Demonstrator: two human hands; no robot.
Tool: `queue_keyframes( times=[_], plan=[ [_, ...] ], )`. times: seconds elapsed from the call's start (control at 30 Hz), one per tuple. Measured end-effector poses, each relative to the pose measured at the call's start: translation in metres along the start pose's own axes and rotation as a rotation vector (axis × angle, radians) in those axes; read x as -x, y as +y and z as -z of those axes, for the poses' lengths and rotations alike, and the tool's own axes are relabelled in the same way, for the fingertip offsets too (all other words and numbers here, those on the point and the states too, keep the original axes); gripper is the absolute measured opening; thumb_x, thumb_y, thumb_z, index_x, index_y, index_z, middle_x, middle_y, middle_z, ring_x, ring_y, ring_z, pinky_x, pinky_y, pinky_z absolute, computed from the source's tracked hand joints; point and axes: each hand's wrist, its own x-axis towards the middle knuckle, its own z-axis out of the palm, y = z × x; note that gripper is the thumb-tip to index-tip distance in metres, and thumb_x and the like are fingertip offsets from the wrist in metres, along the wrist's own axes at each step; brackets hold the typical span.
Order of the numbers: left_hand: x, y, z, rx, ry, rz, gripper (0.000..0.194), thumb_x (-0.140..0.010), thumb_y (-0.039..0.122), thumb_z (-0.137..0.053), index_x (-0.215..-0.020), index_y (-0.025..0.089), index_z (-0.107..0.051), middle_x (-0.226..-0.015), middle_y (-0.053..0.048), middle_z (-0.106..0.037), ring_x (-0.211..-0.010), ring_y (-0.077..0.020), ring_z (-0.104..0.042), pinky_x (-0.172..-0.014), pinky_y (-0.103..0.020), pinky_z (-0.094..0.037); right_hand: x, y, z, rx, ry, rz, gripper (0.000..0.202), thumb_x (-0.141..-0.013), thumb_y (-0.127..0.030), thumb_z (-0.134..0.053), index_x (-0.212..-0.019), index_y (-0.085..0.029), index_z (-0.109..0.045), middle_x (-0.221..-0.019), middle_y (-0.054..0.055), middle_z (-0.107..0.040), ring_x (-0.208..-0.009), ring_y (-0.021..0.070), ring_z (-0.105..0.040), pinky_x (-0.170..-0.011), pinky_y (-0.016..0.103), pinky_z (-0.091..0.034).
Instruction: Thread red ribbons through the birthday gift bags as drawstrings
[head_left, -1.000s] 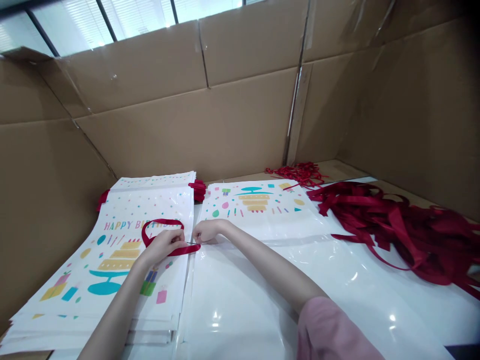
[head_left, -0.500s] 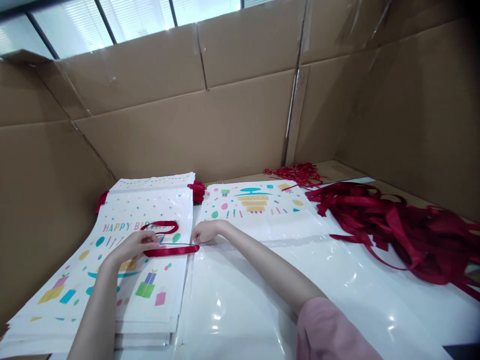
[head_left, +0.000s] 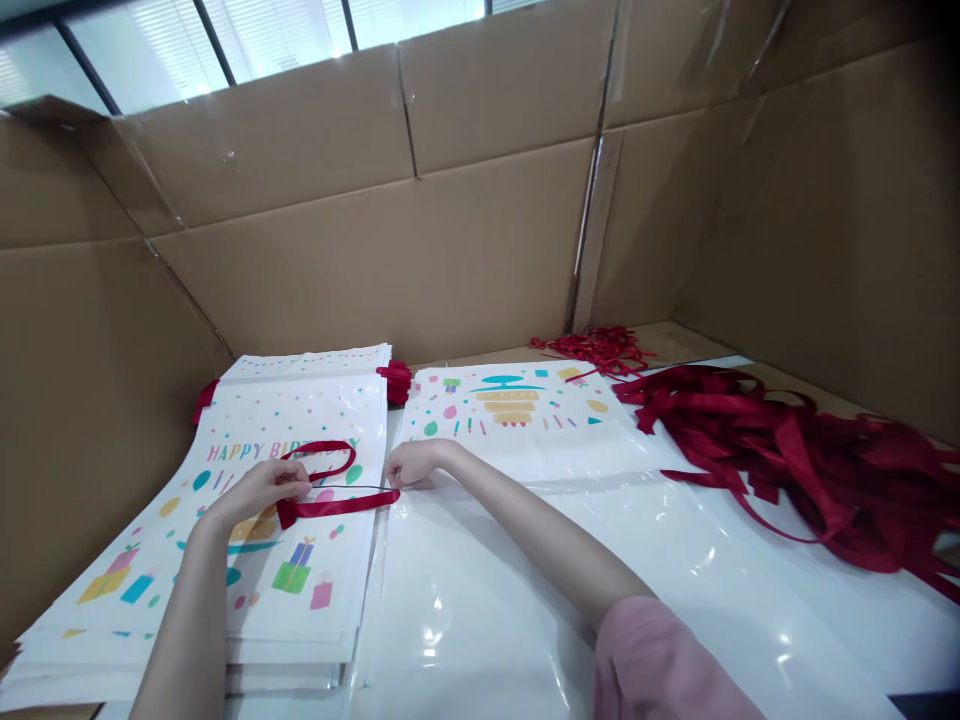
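My left hand (head_left: 283,482) is closed on a red ribbon (head_left: 341,505) above a printed birthday sheet (head_left: 289,405) on the left stack. One loop of the ribbon curves up beyond my fingers, and a short end hangs below them. A thin dark cord (head_left: 341,487) runs from my left fingers to my right hand (head_left: 409,465). That hand is closed at the sheet stack's right edge, beside the ribbon's far end. Its fingertips are partly hidden, but the cord meets them.
A second printed sheet (head_left: 517,440) under clear plastic lies right of centre. Long red ribbons (head_left: 795,450) are heaped at the right, with thin red scraps (head_left: 600,345) behind them. Tall cardboard walls (head_left: 375,270) stand around the work surface.
My left hand has shifted slightly left, and a short ribbon end now shows below its fingers. My right hand has hardly moved.
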Motion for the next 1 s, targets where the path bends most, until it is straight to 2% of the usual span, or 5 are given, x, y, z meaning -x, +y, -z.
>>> queue_keyframes(
  times=[0.2, 0.37, 0.5, 1.0],
  plan=[
    [0.0019, 0.0076, -0.0004, 0.025, 0.008, 0.008, 0.037, -0.077, 0.052, -0.053, -0.067, 0.017, -0.058, -0.066, -0.002, -0.059, -0.063, -0.0156, -0.053, -0.059, -0.024, -0.039, 0.0022, -0.0025, 0.0013, -0.016, -0.011, -0.013, 0.012, -0.067, -0.016, -0.049, -0.074, -0.017, -0.058, -0.075, 0.0, -0.059, -0.069, 0.0136, -0.053, -0.06, 0.022, -0.038],
    [0.0012, 0.0041, -0.0019, 0.067, 0.015, -0.025, 0.044, -0.08, 0.056, -0.048, -0.063, 0.017, -0.053, -0.064, -0.001, -0.055, -0.063, -0.0149, -0.052, -0.061, -0.024, -0.04, 0.0012, -0.0003, 0.0003, -0.027, -0.007, -0.008, 0.012, -0.065, -0.015, -0.048, -0.074, -0.018, -0.057, -0.073, -0.001, -0.058, -0.067, 0.013, -0.052, -0.059, 0.022, -0.038],
    [0.0012, 0.0026, -0.0017, 0.047, 0.03, -0.003, 0.046, -0.08, 0.058, -0.045, -0.063, 0.016, -0.055, -0.065, -0.002, -0.057, -0.065, -0.0158, -0.052, -0.062, -0.024, -0.041, -0.0009, 0.0021, -0.0006, -0.028, -0.012, 0.0, 0.014, -0.065, -0.015, -0.048, -0.074, -0.018, -0.057, -0.073, -0.001, -0.058, -0.067, 0.0132, -0.052, -0.059, 0.022, -0.037],
    [0.0007, 0.0031, -0.0019, 0.081, 0.036, 0.019, 0.044, -0.079, 0.056, -0.048, -0.062, 0.016, -0.059, -0.066, -0.002, -0.06, -0.065, -0.0161, -0.053, -0.064, -0.024, -0.041, -0.0016, 0.0019, -0.0013, -0.015, 0.0, -0.011, 0.015, -0.066, -0.014, -0.05, -0.077, -0.018, -0.059, -0.08, 0.0, -0.061, -0.073, 0.0141, -0.054, -0.062, 0.021, -0.038]
  ],
)
